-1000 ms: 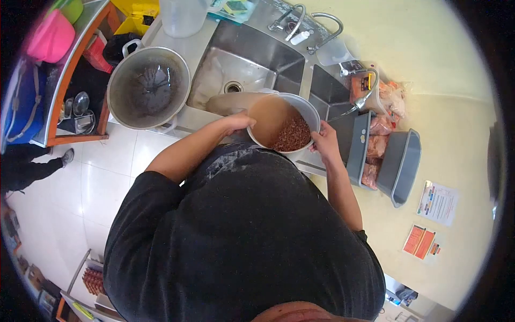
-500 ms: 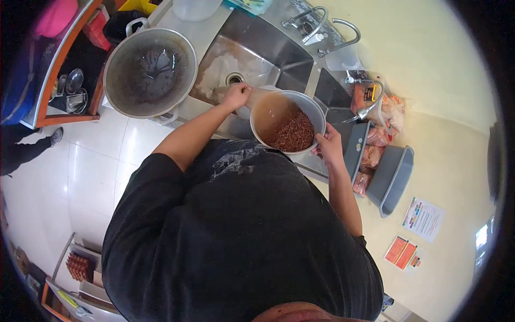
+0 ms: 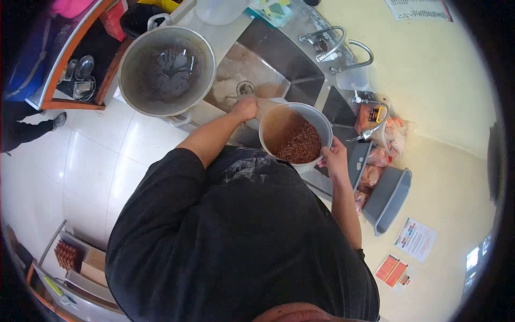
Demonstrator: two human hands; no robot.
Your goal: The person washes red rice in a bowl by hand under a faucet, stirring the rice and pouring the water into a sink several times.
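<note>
A round metal pot (image 3: 325,127) holds cloudy brown water and reddish-brown grains, which lie toward its lower right side. My left hand (image 3: 245,109) is closed at the pot's left, by what looks like its handle. My right hand (image 3: 335,158) grips the rim on the lower right, fingers on the outside. The pot is over the front edge of a metal sink (image 3: 306,70), with brownish water and residue around the drain (image 3: 245,88).
A large wide pot (image 3: 126,75) with a wet inside stands left of the sink. Faucets (image 3: 370,51) line the back. Grey bins (image 3: 394,201) and bagged meat (image 3: 371,174) are at the right. A person's dark-clothed leg (image 3: 32,134) shows far left.
The view has shifted, so the surroundings sit further right and lower. In the pot, less water shows at the left and it looks more tilted. Both hands keep their hold.
</note>
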